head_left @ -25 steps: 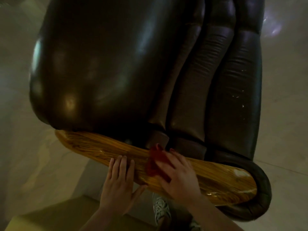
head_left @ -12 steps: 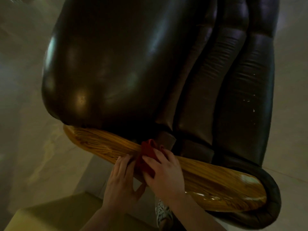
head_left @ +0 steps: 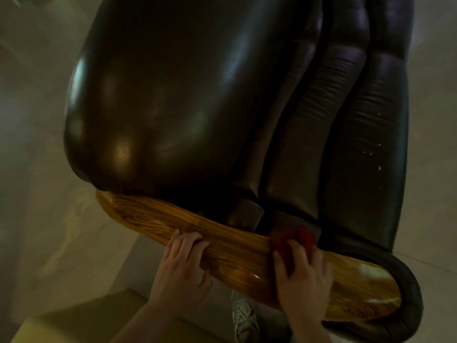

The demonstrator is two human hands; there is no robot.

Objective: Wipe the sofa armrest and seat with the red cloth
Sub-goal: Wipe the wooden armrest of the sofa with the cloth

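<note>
A dark brown leather sofa fills the view, its seat cushion (head_left: 173,100) broad and shiny. Along its near side runs a glossy wooden armrest (head_left: 237,256). My right hand (head_left: 303,273) presses the red cloth (head_left: 291,240) flat on the armrest, close to where the wood meets the leather; most of the cloth is hidden under my fingers. My left hand (head_left: 180,266) rests on the armrest's near edge further left, fingers curled over the wood, holding nothing.
Pale tiled floor (head_left: 32,219) surrounds the sofa. The padded backrest (head_left: 371,144) rises on the right. My white shoe (head_left: 243,315) shows below the armrest. A tan flat surface (head_left: 74,323) sits at the lower left.
My right hand has slid the red cloth to the right along the armrest, away from my left hand. My left hand has stayed at about the same place on the wood.
</note>
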